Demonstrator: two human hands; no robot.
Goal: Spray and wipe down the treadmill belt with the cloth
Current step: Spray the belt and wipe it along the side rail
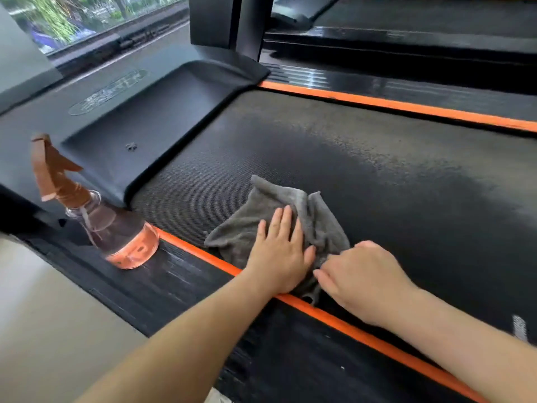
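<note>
So here's my view: both hands are on the grey cloth (pixel 261 210), which lies bunched up on the treadmill belt (pixel 377 175), right at the near edge. My left hand (pixel 280 251) is flat on top of it, fingers straight and close together, palm pressing down. My right hand (pixel 360 274) is just beside it, almost touching the left thumb, with its fingers curled in and pinching a fold of the cloth at the near right corner (the fingertips are mostly buried in the fabric, so I can't make out exactly how much they've got).

The heel of my left hand sits over the orange stripe (pixel 197 251) that runs along the belt's edge, and both forearms cross the black ribbed side rail (pixel 180 286) on my side.

The spray bottle (pixel 116 228) is well off to the left of my left hand, upright on that same rail, clear with pinkish liquid in the bottom and an orange-brown trigger head.

Past my hands the belt looks darker in 1 big patch, then paler and speckled farther out to the right. The black motor cover (pixel 139 132) is ahead and left of the cloth. There's a 2nd treadmill (pixel 406 39) beyond the far orange stripe.
</note>
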